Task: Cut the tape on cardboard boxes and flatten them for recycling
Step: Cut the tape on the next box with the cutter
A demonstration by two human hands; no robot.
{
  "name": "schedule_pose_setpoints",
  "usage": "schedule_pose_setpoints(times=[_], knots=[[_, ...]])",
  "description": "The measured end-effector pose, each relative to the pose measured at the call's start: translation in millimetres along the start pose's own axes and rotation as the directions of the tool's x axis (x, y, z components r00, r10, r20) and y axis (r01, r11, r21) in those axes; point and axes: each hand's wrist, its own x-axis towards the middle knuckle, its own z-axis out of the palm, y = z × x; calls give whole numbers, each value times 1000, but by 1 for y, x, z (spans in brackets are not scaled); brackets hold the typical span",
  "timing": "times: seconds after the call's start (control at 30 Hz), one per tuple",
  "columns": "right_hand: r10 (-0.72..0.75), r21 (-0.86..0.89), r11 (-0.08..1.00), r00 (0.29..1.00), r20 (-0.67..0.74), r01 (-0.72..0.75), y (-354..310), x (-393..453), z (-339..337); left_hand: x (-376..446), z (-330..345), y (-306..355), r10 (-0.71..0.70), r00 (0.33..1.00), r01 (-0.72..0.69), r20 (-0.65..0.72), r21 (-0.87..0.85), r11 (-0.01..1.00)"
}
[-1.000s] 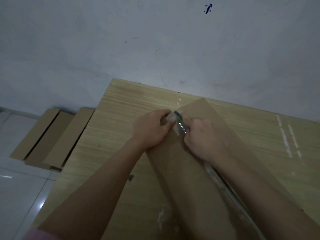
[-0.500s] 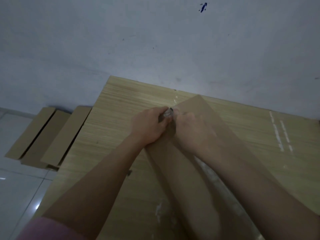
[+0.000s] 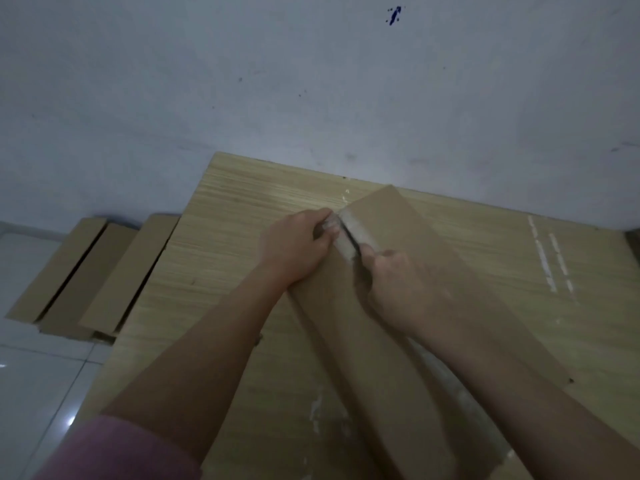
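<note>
A long, narrow brown cardboard box (image 3: 398, 306) lies slantwise on the pale wood-grain tabletop (image 3: 225, 258), its far end pointing toward the wall and its near end running off the bottom of the view. A strip of clear glossy tape (image 3: 349, 233) crosses the far end of the box. The right hand (image 3: 394, 282) is curled round a slim dark-bladed cutter (image 3: 351, 242), whose tip lies on the tape. The left hand (image 3: 298, 247) sits just beside it, its fingers curled and pinching the left edge of the box at the taped end. A pink sleeve (image 3: 114, 452) covers the left upper arm. White scuff marks (image 3: 550, 261) streak the tabletop to the right. On the white tiled floor (image 3: 38, 393) to the left lie several flattened brown cardboard pieces (image 3: 86, 271), side by side against the grey-white wall (image 3: 242, 81), which bears a small dark blue stain (image 3: 394, 15).
</note>
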Motion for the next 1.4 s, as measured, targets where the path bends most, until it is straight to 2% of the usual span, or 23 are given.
schedule_pose_setpoints(times=[0.5, 0.73, 0.8, 0.87, 0.97, 1.03, 1.1, 1.2, 1.33, 1.4], knots=[[93, -89, 993, 986, 136, -82, 24, -88, 6, -2, 0, 2, -26, 999, 25, -22, -39, 999], [141, -131, 985, 967, 213, -114, 46, -152, 6, -3, 2, 4, 9, 998, -9, -64, -1, 1000], [160, -99, 985, 967, 198, -142, 51, -165, 10, -9, 4, 9, 116, 973, -94, -198, 118, 989], [162, -70, 986, 971, 174, -152, 54, -168, 18, -32, 9, 26, 312, 908, -268, -279, 184, 946], [158, -29, 987, 978, 139, -155, 56, -166, 27, -96, 36, 57, 581, 803, -572, -133, 103, 814], [135, -21, 991, 984, 116, -133, 58, -161, 31, -134, 54, 69, 640, 768, -637, -10, 85, 766], [98, -25, 995, 990, 97, -96, 59, -153, 33, -144, 67, 70, 616, 787, -616, 44, 115, 779], [84, -32, 996, 995, 46, -82, 59, -133, 31, -127, 66, 65, 557, 829, -557, 47, 158, 815], [106, -77, 991, 994, -6, -106, 62, -117, 22, -106, 60, 66, 529, 835, -551, 153, 243, 799], [98, -131, 987, 995, 7, -96, 64, -117, 19, -104, 60, 66, 524, 837, -547, 159, 267, 793]])
